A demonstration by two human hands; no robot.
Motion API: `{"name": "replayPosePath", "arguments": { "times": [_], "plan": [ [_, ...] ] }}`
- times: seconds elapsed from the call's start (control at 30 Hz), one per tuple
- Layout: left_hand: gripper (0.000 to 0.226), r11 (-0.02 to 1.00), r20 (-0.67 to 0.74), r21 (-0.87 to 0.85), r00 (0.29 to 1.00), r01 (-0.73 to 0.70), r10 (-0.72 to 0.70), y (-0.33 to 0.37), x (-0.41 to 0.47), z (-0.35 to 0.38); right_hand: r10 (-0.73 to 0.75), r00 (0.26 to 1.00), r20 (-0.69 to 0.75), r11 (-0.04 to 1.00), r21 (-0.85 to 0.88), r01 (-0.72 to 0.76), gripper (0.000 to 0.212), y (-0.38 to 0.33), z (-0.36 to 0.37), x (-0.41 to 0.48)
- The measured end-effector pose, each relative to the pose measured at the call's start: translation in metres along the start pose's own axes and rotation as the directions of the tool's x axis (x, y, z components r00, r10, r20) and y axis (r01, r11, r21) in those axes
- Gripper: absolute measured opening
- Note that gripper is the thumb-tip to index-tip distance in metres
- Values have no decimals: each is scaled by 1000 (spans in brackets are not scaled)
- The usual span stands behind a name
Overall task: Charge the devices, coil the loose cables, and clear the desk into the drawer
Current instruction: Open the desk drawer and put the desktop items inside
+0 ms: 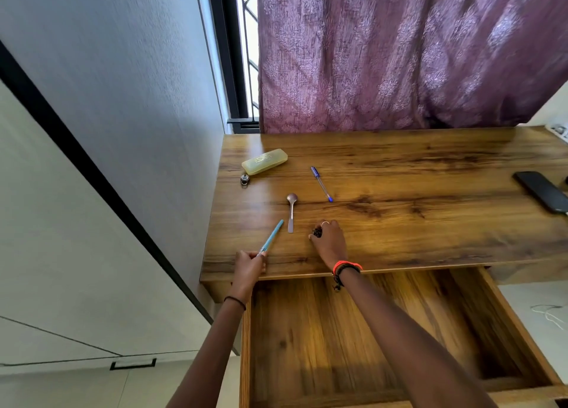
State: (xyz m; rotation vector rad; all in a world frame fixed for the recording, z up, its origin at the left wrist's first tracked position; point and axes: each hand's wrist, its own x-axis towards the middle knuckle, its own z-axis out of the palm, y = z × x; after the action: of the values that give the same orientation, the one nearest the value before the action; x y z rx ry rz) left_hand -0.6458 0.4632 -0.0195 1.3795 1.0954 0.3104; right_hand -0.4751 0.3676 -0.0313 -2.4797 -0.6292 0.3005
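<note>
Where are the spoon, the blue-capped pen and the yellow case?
spoon (291,212): head view, mid-handle.
blue-capped pen (321,184): head view, middle of the clear barrel.
yellow case (264,161): head view, centre of the lid.

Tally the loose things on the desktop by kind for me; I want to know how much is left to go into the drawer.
Pens: 2 (blue pen, teal pen in the left hand)
Spoon: 1
Yellow case: 1
Phone: 1
Small dark metal piece: 1
Small dark thing under the right hand: 1
Total: 7
</note>
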Motion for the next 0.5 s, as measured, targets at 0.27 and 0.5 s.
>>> {"name": "replayPosePath", "arguments": {
  "times": [0.27,0.5],
  "plan": [
    [21,922,144,-337,978,192,-151,-36,-56,14,-23,1000,-3,999,46,23,26,16,-7,-14],
    [25,813,126,-517,963,267,-236,-86,-125,43,-7,1000,-10,988,154,9,29,27,-17,-31]
  ]
}}
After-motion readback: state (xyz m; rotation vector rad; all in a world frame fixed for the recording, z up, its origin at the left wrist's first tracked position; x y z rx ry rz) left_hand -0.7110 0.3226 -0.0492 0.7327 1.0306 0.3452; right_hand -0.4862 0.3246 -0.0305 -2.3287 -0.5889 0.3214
